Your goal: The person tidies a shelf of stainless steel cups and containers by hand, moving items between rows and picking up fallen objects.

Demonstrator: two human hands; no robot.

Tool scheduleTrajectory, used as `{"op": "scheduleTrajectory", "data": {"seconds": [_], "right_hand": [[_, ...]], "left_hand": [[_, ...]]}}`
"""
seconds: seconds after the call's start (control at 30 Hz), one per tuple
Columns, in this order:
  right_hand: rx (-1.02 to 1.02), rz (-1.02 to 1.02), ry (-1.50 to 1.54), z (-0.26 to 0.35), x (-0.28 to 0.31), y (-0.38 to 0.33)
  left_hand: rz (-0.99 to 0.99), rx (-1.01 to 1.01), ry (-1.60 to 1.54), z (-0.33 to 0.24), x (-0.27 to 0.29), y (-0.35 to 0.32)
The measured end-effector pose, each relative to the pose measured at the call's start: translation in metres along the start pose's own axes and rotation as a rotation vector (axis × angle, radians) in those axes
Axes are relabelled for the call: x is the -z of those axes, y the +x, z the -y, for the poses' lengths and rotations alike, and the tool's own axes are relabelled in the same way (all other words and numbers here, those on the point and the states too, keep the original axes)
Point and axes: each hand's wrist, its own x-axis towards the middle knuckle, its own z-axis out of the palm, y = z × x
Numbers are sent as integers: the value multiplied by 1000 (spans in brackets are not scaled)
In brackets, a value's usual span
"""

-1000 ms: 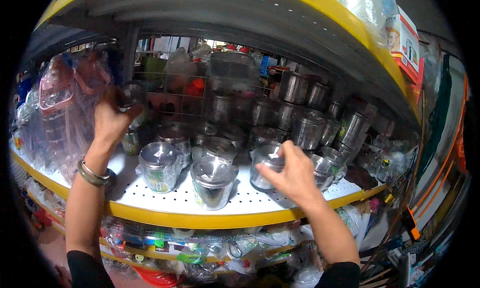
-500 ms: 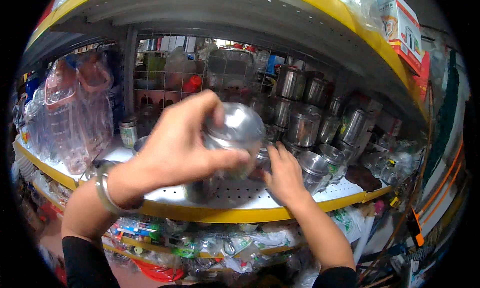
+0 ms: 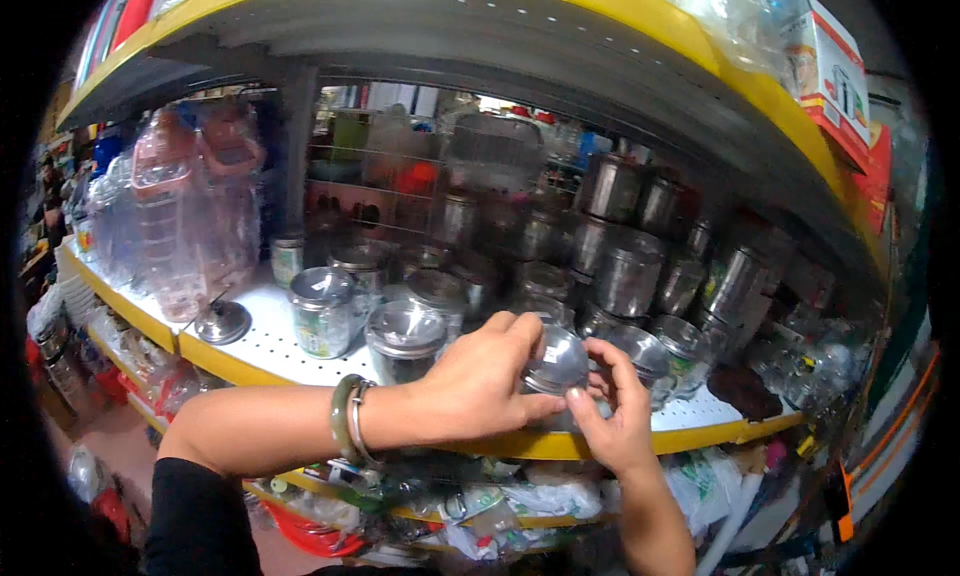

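Observation:
Between my hands, at the front edge of the shelf, is a small shiny metal canister (image 3: 557,360) with a rounded top. My left hand (image 3: 485,381) is closed on its left side, thumb in front. From the right, my right hand (image 3: 618,406) grips it, with the thumb and fingertips at its lower right. Its underside is hidden by my fingers. A larger metal canister (image 3: 403,334) stands just left of my left hand. Close behind and to the right are more metal canisters, one a wide metal canister (image 3: 640,351) beside my right fingers.
A lone metal lid (image 3: 222,322) with a knob lies at the left on the white perforated shelf (image 3: 262,348). Pink plastic-wrapped containers (image 3: 170,216) stand behind it. Stacked metal canisters (image 3: 628,273) fill the right. A yellow-edged upper shelf (image 3: 560,1) overhangs everything.
My left hand has lowered the canister from in front of the shelf, rightward and down to the front edge. My right hand has left the canisters behind and now holds it too.

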Motion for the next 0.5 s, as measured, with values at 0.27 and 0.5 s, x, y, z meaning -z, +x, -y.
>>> {"op": "scheduleTrajectory", "data": {"seconds": [0.27, 0.5], "right_hand": [[164, 262, -268, 5, -8, 15], [64, 264, -308, 17, -34, 18]], "left_hand": [[32, -210, 19, 16, 12, -14], [-181, -60, 81, 31, 133, -33]]}}
